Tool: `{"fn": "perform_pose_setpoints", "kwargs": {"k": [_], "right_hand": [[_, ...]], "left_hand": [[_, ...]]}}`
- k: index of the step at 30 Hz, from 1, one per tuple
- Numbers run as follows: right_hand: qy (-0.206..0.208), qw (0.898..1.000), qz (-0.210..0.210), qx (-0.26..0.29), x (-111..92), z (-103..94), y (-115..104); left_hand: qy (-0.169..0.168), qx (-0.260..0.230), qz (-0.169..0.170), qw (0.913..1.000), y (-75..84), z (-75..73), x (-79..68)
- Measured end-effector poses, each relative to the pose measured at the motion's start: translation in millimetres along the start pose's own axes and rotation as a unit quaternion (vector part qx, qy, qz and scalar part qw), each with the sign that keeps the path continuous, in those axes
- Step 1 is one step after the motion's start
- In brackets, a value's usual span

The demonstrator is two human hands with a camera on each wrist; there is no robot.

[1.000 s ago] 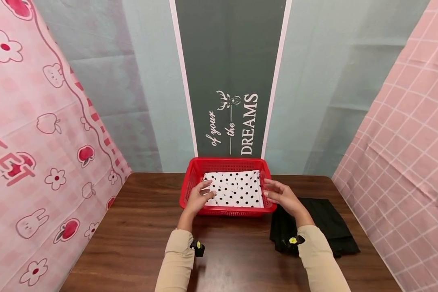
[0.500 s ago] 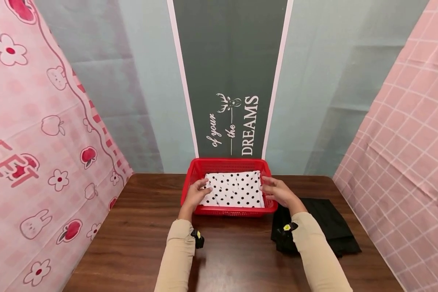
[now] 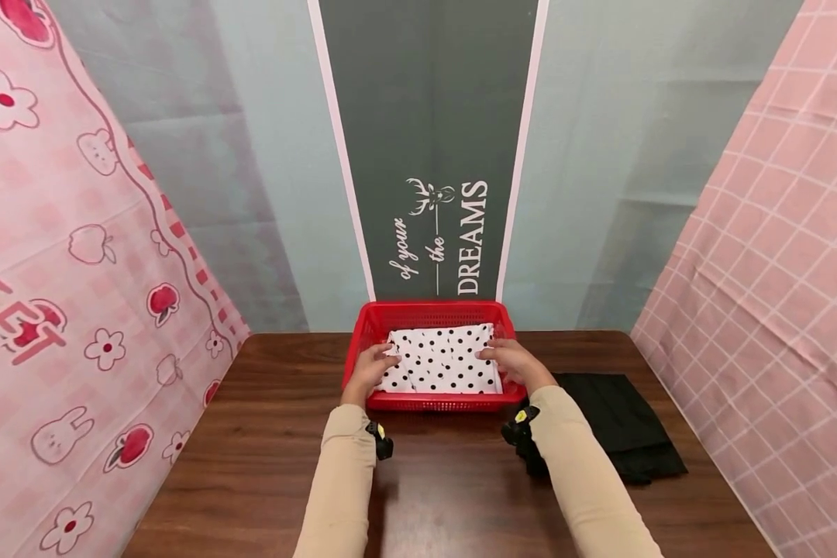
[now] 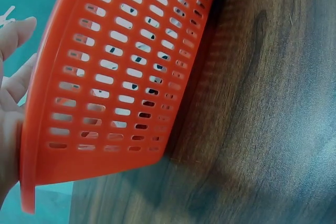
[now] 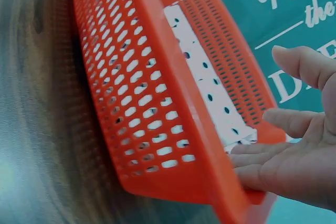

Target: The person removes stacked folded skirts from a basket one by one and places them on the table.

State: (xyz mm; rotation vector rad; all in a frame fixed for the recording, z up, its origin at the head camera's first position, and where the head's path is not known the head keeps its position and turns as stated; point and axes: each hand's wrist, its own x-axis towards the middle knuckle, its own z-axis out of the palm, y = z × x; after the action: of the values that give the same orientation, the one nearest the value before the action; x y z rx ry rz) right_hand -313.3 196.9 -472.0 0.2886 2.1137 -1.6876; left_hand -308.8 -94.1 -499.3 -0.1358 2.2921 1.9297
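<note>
A folded white cloth with black dots [image 3: 439, 360] lies flat inside a red perforated basket [image 3: 435, 403]. My left hand [image 3: 368, 372] reaches over the basket's left end, its loosely bent fingers at the cloth's left edge. In the left wrist view, part of that left hand [image 4: 9, 114] shows behind the rim, the rest cut off. At the other end my right hand [image 3: 519, 363] has its fingertips over the cloth's right edge. The right wrist view shows the right hand [image 5: 315, 140] with extended fingers dipping inside the basket beside the cloth's end.
Black folded fabric [image 3: 624, 422] lies on the brown wooden table [image 3: 251, 442] right of the basket, partly behind my right sleeve. A hanging grey-green backdrop [image 3: 432, 93] stands right behind the basket, with pink patterned sheets [image 3: 760, 310] along both sides.
My right hand has moved left and inward, from the basket's right rim to over the cloth's edge. My left hand has shifted slightly left. The cloth's right part has shifted slightly.
</note>
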Motion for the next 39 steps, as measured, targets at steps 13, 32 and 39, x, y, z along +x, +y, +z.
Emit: {"fn": "perform_pose_setpoints", "kwargs": {"k": [13,32,39], "right_hand": [[0.035,0.998,0.029,-0.039,9,16.7,13],[0.014,0.999,0.007,-0.042,20,21.1,21],[-0.010,0.999,-0.005,-0.033,19,19.7,23]], "left_hand": [[0.041,0.039,0.005,0.9984,-8.6,0.7,12.7],[-0.047,0.111,-0.078,0.9897,-9.3,-2.1,20.8],[-0.071,0.107,-0.088,0.9878,-7.2,1.8,15.3]]}}
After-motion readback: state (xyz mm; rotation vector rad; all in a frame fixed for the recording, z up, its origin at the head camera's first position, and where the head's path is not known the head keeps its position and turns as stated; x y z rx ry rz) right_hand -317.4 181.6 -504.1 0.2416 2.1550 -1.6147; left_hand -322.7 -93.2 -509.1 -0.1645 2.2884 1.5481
